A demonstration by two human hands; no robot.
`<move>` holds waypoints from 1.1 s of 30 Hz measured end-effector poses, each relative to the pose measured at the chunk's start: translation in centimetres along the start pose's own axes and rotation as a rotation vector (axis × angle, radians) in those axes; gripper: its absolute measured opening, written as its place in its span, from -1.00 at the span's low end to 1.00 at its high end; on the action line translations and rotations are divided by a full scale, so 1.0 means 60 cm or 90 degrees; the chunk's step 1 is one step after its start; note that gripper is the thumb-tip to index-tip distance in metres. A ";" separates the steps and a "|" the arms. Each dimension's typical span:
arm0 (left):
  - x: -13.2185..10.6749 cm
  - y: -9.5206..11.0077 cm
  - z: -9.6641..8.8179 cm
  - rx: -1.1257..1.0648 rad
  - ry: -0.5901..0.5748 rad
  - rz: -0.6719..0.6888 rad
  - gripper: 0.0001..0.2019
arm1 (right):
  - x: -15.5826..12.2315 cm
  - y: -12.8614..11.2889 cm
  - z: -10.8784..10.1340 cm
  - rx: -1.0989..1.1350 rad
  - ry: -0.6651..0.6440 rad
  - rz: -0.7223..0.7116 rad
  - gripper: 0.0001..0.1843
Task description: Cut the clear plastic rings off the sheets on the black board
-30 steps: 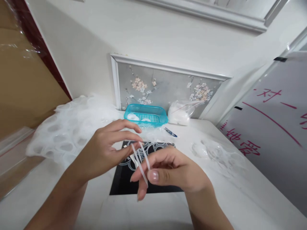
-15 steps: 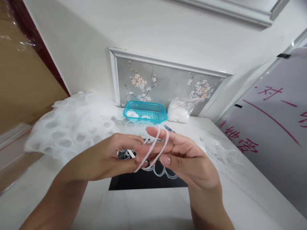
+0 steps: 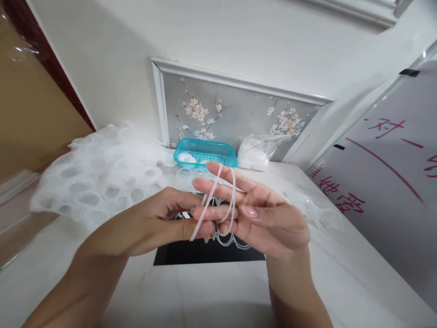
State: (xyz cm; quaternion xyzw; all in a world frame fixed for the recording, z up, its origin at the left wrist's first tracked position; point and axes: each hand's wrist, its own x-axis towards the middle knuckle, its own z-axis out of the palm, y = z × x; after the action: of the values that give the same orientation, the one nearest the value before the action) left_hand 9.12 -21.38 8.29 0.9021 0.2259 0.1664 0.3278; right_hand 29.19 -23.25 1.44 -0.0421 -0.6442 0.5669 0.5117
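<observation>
Head view: left hand (image 3: pixel 160 223) pinches the end of a thin white strap (image 3: pixel 218 200) between thumb and fingers. Strap loops around the right hand (image 3: pixel 262 214), fingers spread (its lower turns blur into the fingers). Behind, turquoise basket (image 3: pixel 205 152); contents hard to make out.

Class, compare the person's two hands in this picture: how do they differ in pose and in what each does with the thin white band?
The left hand pinches the thin white band between thumb and fingertips; the right hand has it looped around spread fingers. Left fingers curl; right fingers stretch straight. Both are bare and touch the band above the white table.
</observation>
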 end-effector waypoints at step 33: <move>-0.014 0.015 0.033 0.382 0.447 0.312 -0.72 | 0.030 0.032 0.017 0.253 0.104 -0.060 -0.52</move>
State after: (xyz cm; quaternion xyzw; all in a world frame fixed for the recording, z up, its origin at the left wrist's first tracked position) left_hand 9.60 -23.44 7.34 0.8726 0.1422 0.4587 -0.0895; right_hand 26.59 -22.14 1.24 0.0442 -0.4776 0.6530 0.5861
